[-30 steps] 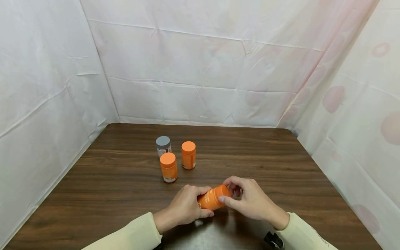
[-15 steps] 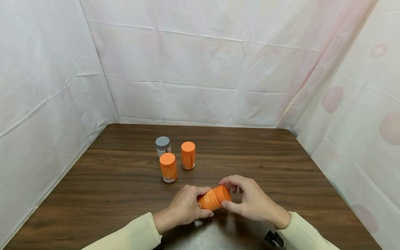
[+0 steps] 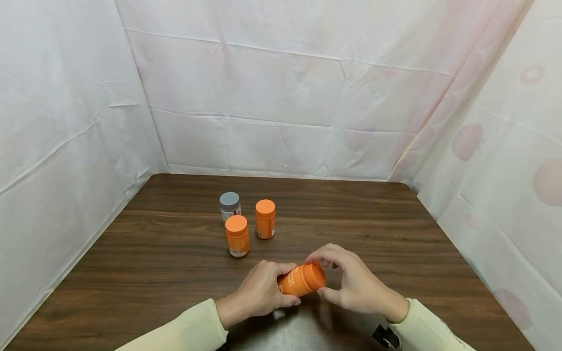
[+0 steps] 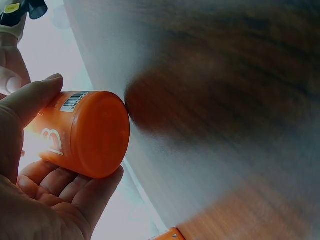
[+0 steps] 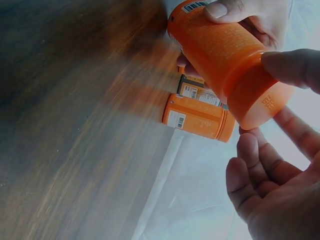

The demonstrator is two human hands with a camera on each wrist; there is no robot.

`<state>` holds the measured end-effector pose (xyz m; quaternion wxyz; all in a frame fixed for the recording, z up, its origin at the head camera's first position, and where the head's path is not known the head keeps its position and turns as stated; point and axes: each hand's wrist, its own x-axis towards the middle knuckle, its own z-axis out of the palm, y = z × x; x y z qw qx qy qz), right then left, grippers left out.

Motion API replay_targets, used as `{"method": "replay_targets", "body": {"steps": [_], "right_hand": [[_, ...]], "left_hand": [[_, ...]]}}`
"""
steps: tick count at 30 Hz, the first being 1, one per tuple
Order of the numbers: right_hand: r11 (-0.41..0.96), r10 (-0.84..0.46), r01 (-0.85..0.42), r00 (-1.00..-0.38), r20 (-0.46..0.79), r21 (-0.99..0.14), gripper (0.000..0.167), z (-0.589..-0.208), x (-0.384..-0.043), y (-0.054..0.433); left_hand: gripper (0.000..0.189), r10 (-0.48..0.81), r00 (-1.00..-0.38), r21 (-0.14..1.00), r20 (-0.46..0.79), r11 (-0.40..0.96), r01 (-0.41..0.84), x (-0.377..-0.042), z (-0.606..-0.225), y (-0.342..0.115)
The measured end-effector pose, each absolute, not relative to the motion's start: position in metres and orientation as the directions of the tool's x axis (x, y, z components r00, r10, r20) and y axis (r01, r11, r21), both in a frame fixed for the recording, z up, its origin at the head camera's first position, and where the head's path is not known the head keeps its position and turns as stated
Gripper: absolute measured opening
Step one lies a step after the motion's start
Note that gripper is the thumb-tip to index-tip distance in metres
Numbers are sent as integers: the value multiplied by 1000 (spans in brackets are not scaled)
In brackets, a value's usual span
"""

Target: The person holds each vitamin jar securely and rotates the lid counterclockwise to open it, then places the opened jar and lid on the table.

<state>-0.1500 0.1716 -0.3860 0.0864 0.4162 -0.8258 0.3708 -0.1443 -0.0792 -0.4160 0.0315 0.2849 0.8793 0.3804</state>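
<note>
An orange pill bottle [image 3: 294, 281] lies tilted on its side in my left hand [image 3: 259, 290], its capped end pointing right. My left thumb and fingers grip its body from either side, and the bottle's round base [image 4: 104, 134] faces the left wrist view, low over the table. My right hand [image 3: 357, 285] is at the ridged orange cap [image 5: 265, 102]. In the right wrist view the thumb [image 5: 290, 65] lies on one side of the cap and a fingertip meets the opposite side, while the other fingers curl loosely below it.
Beyond my hands, two upright orange bottles, one nearer [image 3: 237, 239] and one farther right [image 3: 265, 222], stand beside a grey-capped bottle [image 3: 230, 202], partly hidden. They stand on a dark wood table [image 3: 351, 214]. Pale cloth [image 3: 281, 87] hangs around its back and sides.
My right fingers have shifted left over the top of the cap, and the thumb has moved down to its lower edge. The left hand has stayed in place around the bottle.
</note>
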Motion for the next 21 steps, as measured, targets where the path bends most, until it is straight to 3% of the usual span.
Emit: {"method": "replay_targets", "body": {"steps": [7, 12, 16, 21], "right_hand": [[320, -661, -795, -577, 480, -515, 70, -386, -151, 170], [318, -664, -799, -572, 482, -510, 73, -386, -151, 169], [337, -642, -779, -601, 476, -529, 69, -387, -150, 168], [426, -582, -716, -685, 439, -554, 53, -390, -148, 167]], "left_hand": [[48, 525, -837, 692, 153, 548, 471, -144, -416, -79], [49, 525, -837, 692, 156, 546, 471, -144, -416, -79], [48, 521, -839, 695, 158, 545, 469, -144, -416, -79], [46, 518, -840, 696, 160, 544, 469, -143, -416, -79]]}}
